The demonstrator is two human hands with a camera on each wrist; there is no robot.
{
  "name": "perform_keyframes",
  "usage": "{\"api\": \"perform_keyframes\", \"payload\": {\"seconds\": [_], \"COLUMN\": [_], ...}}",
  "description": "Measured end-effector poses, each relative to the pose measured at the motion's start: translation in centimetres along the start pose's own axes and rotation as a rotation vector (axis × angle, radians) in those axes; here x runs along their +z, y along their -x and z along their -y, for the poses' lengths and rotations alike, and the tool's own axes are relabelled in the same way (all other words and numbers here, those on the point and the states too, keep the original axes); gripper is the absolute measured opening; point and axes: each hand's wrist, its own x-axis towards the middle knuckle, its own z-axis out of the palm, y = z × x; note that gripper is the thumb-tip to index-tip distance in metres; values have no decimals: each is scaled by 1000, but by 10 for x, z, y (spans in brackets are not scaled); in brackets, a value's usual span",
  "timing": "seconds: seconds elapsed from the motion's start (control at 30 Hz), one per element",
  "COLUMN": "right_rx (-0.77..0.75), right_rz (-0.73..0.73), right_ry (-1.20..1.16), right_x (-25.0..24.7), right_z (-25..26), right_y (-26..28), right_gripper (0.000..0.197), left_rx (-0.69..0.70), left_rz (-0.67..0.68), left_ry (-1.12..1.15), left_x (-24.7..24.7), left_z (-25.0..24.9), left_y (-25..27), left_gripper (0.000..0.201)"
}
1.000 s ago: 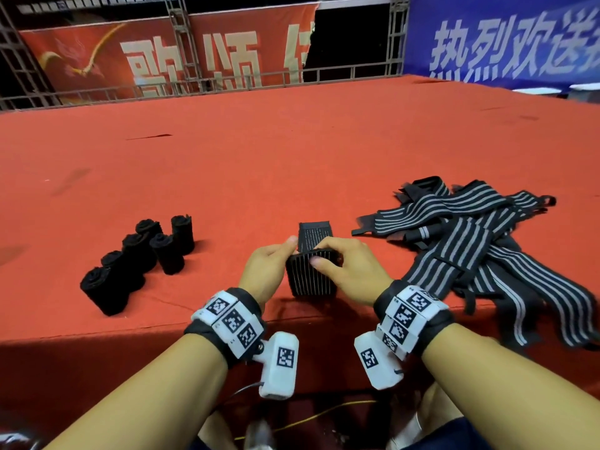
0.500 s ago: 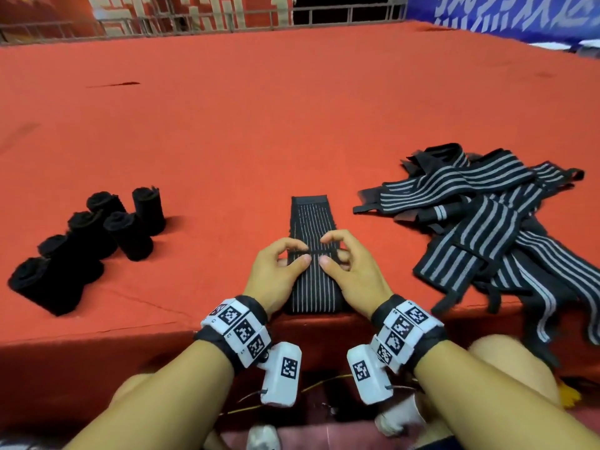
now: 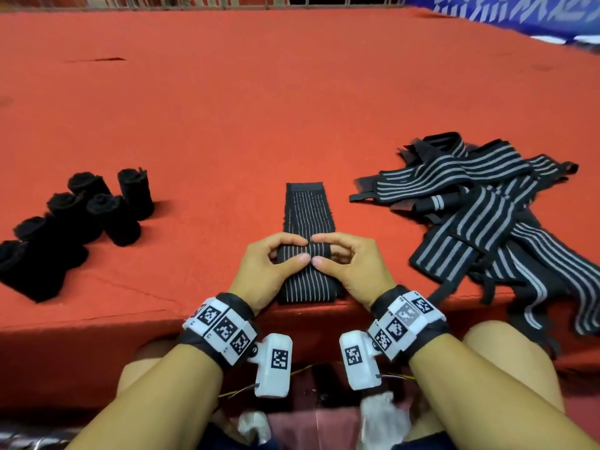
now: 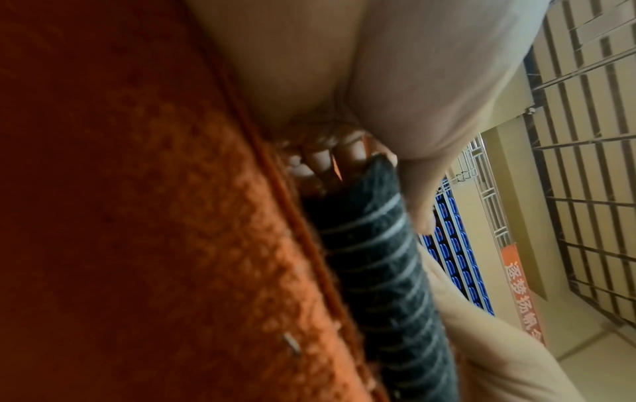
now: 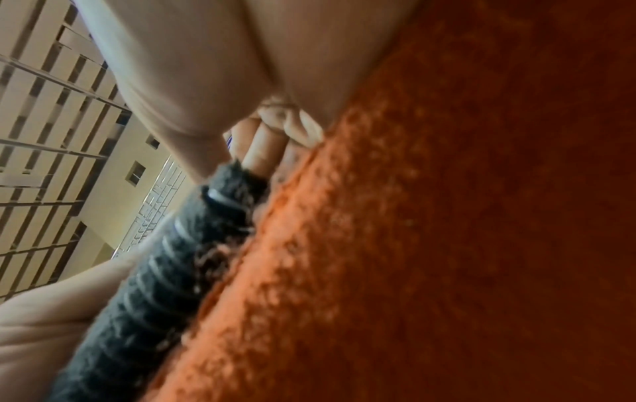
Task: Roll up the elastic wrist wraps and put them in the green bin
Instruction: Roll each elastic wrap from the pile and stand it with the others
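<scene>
Both hands are working one striped wrap [image 3: 308, 222] laid flat on the red carpet [image 3: 227, 108], its near end at the carpet edge. The left hand [image 3: 266, 271] and right hand [image 3: 354, 271] are pinching a raised fold across the wrap: thumbs on the near side, tips almost touching, forefingers curled over the far side, knuckle to knuckle. In the wrist views the thumbs are lying on top of the wrap [image 4: 375, 272] [image 5: 144, 285], with the other fingers curled under its edge against the carpet.

Compared with half a second ago, the fingers are closing tighter and the fold is standing higher between them; one second ago the wrap's near end was being held up off the carpet, and now it is lying stretched out beyond the fingertips.

Left of the fingers, well apart, the rolls [image 3: 97, 209] are standing in a cluster. Right of the fingers, near, the pile [image 3: 487, 222] of loose striped wraps is lying tangled, some hanging over the edge. No green bin is showing in any view.
</scene>
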Motion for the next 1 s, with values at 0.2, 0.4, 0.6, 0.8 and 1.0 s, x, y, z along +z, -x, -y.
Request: {"api": "perform_keyframes", "payload": {"seconds": [0.2, 0.4, 0.6, 0.8, 1.0], "right_rx": [-55, -117, -107, -86, -117], "right_rz": [-12, 11, 49, 47, 9], "right_ry": [44, 107, 89, -57, -35], "right_x": [1, -2, -7, -8, -3], "right_z": [-1, -4, -8, -13, -13], "right_y": [-1, -2, -4, -4, -5], "right_gripper": [19, 12, 12, 20, 17], "left_rx": [-21, 43, -11, -42, 22], "left_rz": [15, 0, -2, 15, 86], "left_ry": [70, -69, -44, 9, 67], "left_x": [0, 2, 4, 9, 4], "left_z": [-1, 3, 4, 3, 1], "left_y": [3, 2, -1, -1, 2], "left_gripper": [25, 16, 10, 7, 18]}}
